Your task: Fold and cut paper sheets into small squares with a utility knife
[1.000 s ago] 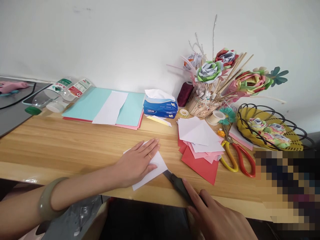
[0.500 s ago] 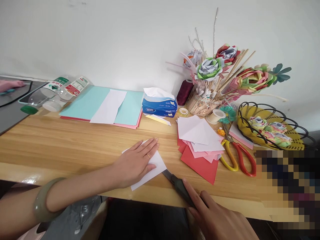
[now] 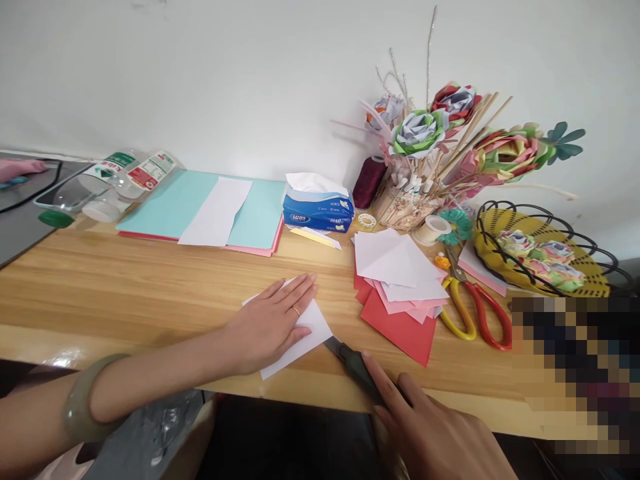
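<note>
My left hand (image 3: pixel 273 320) lies flat, fingers stretched out, on a piece of white paper (image 3: pixel 313 327) near the table's front edge. The palm hides much of the sheet. My right hand (image 3: pixel 425 417) is wrapped round the dark handle of a knife (image 3: pixel 357 370). Its blade reaches to the right corner of the white paper; part of the blade may be under the sheet, but I cannot tell. To the right of the paper is a pile of cut white, pink and red paper pieces (image 3: pixel 400 267).
Scissors (image 3: pixel 465 300) with yellow and red handles lie right of the pile. Behind stand a tissue pack (image 3: pixel 318 208), a stack of coloured paper (image 3: pixel 165 203), a holder of paper flowers (image 3: pixel 400 200) and a yellow basket (image 3: pixel 487 257). Plastic bottles (image 3: pixel 135 180) lie at the back left.
Almost nothing differs. My right hand and the knife have shifted very slightly left; my left hand stays flat on the white paper.
</note>
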The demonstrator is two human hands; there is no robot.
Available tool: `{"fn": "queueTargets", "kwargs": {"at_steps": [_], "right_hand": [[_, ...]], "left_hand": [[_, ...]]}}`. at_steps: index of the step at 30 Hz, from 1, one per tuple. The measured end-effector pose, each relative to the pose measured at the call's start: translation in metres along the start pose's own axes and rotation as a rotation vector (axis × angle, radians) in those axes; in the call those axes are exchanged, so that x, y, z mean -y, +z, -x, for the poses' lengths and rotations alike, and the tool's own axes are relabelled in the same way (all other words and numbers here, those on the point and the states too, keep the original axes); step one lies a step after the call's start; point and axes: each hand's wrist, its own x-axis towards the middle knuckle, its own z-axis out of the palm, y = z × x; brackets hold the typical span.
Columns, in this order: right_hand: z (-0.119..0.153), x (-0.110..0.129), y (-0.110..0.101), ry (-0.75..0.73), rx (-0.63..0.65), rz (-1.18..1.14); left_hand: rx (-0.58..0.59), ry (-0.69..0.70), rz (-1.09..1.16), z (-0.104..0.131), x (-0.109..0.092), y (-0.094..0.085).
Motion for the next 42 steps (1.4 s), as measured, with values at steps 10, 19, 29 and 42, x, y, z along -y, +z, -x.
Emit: {"fn": "queueTargets", "kwargs": {"at_steps": [10, 19, 29, 42], "right_hand": [[0.001, -0.004, 0.001, 0.006, 0.002, 0.008], [-0.007, -0.002, 0.0, -0.005, -0.013, 0.061], [-0.005, -0.005, -0.001, -0.02, -0.008, 0.073], [-0.012, -0.007, -0.001, -0.034, -0.052, 0.097]], "left_hand": [[0.016, 0.007, 0.014, 0.0, 0.0, -0.002], [-0.013, 0.007, -0.007, 0.0, 0.0, 0.002], [-0.002, 0.003, 0.0, -0.001, 0.0, 0.001], [0.023, -0.005, -0.006, -0.001, -0.001, -0.001]]}}
